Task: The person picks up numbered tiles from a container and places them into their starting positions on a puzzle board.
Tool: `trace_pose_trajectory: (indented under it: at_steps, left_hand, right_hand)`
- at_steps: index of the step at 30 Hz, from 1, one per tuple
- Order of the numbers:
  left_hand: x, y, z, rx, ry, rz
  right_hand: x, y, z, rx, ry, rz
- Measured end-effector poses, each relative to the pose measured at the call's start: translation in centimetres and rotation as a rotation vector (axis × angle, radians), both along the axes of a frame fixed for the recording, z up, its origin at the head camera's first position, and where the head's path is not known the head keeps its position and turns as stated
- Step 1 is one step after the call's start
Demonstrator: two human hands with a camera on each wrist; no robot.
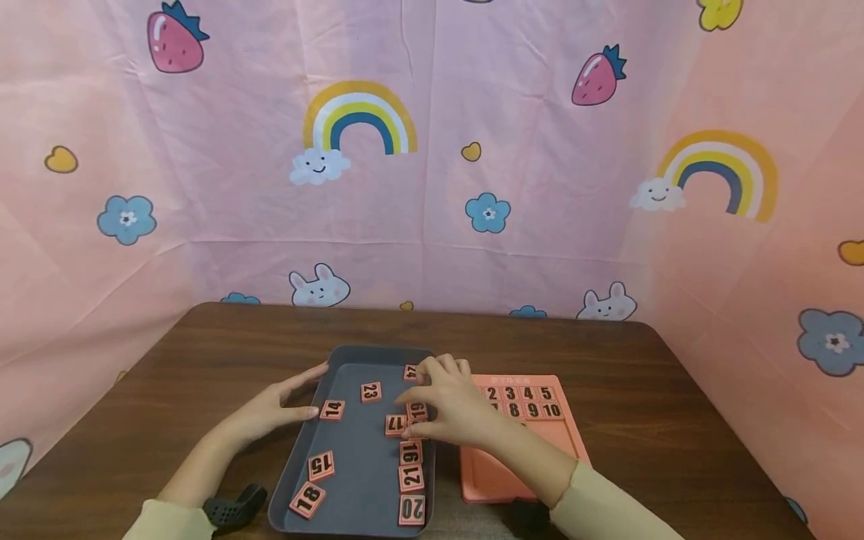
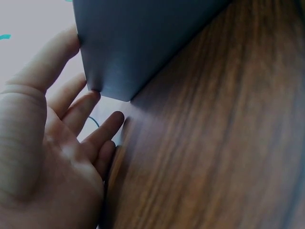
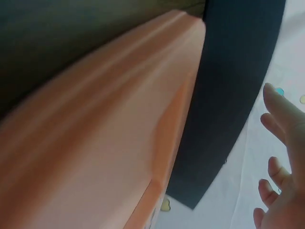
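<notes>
A dark grey tray (image 1: 361, 457) holds several pink number tiles. My left hand (image 1: 270, 411) is at its left side, fingers spread and fairly straight; in the left wrist view the fingertips (image 2: 78, 40) touch the tray's outer wall (image 2: 119, 43). Over the tray's right edge, my right hand (image 1: 451, 401) reaches in with bent, parted fingers, close over the 17 tile (image 1: 395, 425) and the 19 tile (image 1: 417, 412). In the right wrist view, nothing shows between the fingers (image 3: 286, 112). The 24 tile (image 1: 410, 372) is partly covered by this hand.
Right of the tray lies a pink number board (image 1: 496, 476) with tiles in its top rows, partly under my right forearm. Tiles 16 (image 1: 410, 453), 21 (image 1: 410, 478) and 20 (image 1: 412, 510) line the tray's right side; 14 (image 1: 332, 409), 15 (image 1: 321, 466) and 18 (image 1: 307, 499) lie left.
</notes>
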State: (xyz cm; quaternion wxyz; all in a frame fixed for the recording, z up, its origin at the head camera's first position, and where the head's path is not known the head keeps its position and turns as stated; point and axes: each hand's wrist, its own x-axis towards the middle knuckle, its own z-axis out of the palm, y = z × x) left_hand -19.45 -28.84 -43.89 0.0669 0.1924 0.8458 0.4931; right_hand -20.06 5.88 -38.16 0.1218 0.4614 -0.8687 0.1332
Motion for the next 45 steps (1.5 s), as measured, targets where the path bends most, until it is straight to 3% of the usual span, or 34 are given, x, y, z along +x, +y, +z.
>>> trace_pose_trajectory:
  at_steps: [14, 22, 37, 45]
  left_hand:
    - [-0.4, -0.1, -0.3, -0.008, 0.013, -0.007]
    - [-0.3, -0.2, -0.1, -0.007, -0.025, -0.021]
    - [-0.4, -0.2, 0.2, -0.023, -0.042, -0.030]
    - [-0.4, -0.3, 0.0, -0.004, -0.057, -0.025]
  right_hand:
    - [-2.2, -5.9, 0.3, 0.230, -0.025, 0.023]
    - [-3.9, -8.7, 0.3, 0.338, -0.037, 0.051]
    - [-4.6, -10.9, -1.3, 0.438, -0.008, 0.045]
    - [-4.5, -10.9, -1.8, 0.421, -0.028, 0.039]
